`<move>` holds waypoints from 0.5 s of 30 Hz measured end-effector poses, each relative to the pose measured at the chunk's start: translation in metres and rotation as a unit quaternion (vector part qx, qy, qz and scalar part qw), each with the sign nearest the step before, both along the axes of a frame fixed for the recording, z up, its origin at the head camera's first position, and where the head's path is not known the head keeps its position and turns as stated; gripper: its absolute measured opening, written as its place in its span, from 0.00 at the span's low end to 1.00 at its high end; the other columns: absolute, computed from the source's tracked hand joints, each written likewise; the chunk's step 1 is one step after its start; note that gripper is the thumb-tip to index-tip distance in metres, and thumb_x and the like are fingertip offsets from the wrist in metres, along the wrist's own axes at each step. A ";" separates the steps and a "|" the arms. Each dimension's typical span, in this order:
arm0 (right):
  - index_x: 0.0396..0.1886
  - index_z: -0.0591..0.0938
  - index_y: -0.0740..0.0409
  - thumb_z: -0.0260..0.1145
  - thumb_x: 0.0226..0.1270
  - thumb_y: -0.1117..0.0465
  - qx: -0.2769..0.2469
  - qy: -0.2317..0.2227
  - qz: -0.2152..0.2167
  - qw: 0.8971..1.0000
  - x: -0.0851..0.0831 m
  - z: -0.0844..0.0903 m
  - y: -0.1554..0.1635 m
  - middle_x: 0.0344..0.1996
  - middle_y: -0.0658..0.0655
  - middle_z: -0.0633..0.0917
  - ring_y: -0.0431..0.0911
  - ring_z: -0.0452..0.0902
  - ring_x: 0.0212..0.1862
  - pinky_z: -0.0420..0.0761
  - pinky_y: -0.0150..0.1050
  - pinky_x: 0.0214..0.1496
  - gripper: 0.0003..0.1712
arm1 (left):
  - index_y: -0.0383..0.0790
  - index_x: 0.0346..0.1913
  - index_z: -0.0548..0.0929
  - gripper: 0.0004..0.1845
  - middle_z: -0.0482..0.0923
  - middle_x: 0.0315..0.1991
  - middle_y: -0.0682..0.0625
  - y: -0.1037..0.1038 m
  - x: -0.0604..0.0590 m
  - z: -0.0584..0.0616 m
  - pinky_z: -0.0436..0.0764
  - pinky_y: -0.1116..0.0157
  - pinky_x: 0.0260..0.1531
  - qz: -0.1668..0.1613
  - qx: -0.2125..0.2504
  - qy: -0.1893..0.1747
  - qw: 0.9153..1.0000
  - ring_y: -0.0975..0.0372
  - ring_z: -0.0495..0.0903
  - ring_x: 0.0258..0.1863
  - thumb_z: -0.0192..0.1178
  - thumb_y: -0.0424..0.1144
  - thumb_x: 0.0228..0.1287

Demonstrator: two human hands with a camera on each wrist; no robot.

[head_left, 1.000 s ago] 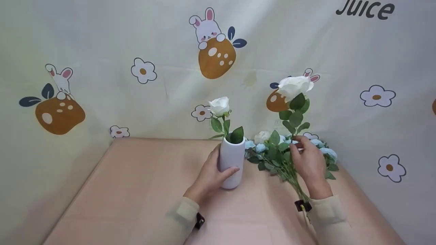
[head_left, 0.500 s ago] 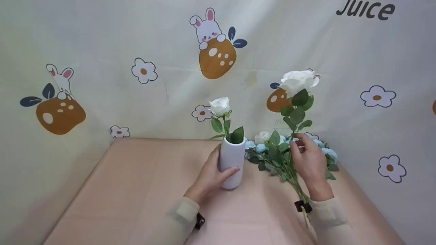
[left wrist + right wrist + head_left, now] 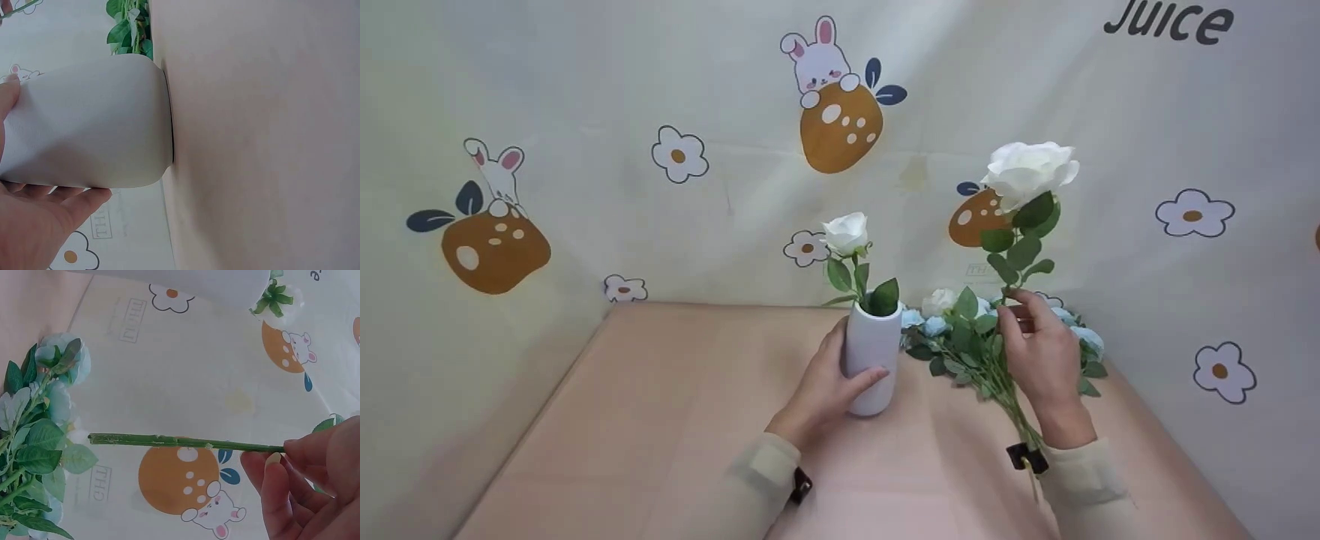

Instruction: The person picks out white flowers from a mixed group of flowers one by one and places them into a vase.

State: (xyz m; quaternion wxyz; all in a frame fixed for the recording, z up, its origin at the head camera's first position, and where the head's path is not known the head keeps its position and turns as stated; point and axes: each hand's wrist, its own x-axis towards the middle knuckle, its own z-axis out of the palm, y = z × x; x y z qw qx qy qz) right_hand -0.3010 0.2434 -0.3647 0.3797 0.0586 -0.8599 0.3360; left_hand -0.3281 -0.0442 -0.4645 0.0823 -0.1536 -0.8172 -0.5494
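Left sleeve (image 3: 757, 480), pale cloth, slants up and rightward from the lower edge. Left hand (image 3: 825, 379) is wrapped on the vase (image 3: 874, 341): thumb across the front, fingers on its left side, all clamped on the wall. Vase: white, matte, smooth, a tall rounded cylinder with a round open mouth; it stands upright, base on the pinkish-tan table (image 3: 682, 390). In its mouth, one small white rose (image 3: 846, 234) with green leaves leans slightly left.

Right of the vase, a bunch (image 3: 966, 345) of pale-blue and white flowers lies on the table, leaves dense, thin stems gathered toward the near side.

Right hand (image 3: 1044, 360) is raised in front of the bunch, wrist below the fingers. Thumb and forefinger are together, pinching the stem (image 3: 169, 440) of the large white rose (image 3: 1030, 176); its layered bloom points up, well apart from the vase. Right wrist view: stem is green, straight, slightly rough, with a blunt end.
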 end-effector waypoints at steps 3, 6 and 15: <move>0.62 0.87 0.59 0.67 0.83 0.60 -0.002 0.009 0.002 1.000 0.002 0.002 -0.002 0.44 0.62 0.95 0.57 0.93 0.42 0.89 0.54 0.44 0.15 | 0.45 0.90 0.52 0.57 0.62 0.85 0.41 0.000 0.000 0.000 0.69 0.37 0.81 -0.001 0.003 0.002 1.000 0.43 0.70 0.80 0.76 0.54 0.70; 0.62 0.88 0.58 0.67 0.83 0.60 -0.006 0.010 0.004 1.000 0.006 0.004 -0.004 0.44 0.61 0.95 0.56 0.93 0.41 0.88 0.46 0.44 0.15 | 0.44 0.90 0.53 0.57 0.62 0.85 0.40 -0.001 0.000 -0.001 0.69 0.37 0.81 -0.003 0.003 0.005 1.000 0.43 0.70 0.80 0.76 0.54 0.70; 0.62 0.88 0.57 0.67 0.83 0.59 -0.011 0.016 0.008 1.000 0.011 0.009 -0.006 0.44 0.60 0.95 0.54 0.93 0.41 0.80 0.27 0.41 0.14 | 0.44 0.90 0.52 0.58 0.61 0.86 0.40 0.000 -0.001 -0.001 0.68 0.37 0.81 -0.001 0.001 0.003 1.000 0.43 0.69 0.81 0.76 0.55 0.69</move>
